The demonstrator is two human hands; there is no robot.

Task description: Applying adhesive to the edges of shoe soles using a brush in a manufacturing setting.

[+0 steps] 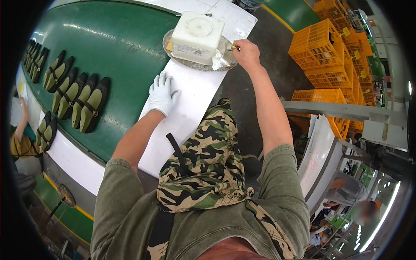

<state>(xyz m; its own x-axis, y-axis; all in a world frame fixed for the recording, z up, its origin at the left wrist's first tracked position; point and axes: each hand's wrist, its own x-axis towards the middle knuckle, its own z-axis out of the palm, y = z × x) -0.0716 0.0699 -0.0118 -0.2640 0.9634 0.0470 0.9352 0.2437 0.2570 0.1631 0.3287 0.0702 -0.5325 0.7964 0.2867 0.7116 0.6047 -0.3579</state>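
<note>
Busy workshop floor here: orange crates [310,45] stacked off to the right, a long green surface [125,47] curving away on the left with pairs of olive-and-black shoes [95,106] lined up on it, and a white counter [190,84] running along its edge. At the far part of that counter there's a white plastic tub [197,37] sitting on a roundish tray [198,67], with a crumpled white scrap [218,60] at its near right corner. The left hand [161,94], in a white glove, lies on the counter short of the tray, fingers a bit spread, thumb out, nothing in them. The bare right hand [248,53] is at the tray's right side, fingers pinched closed on a small yellowish thing [234,47]; honestly too small to tell what it is.
</note>
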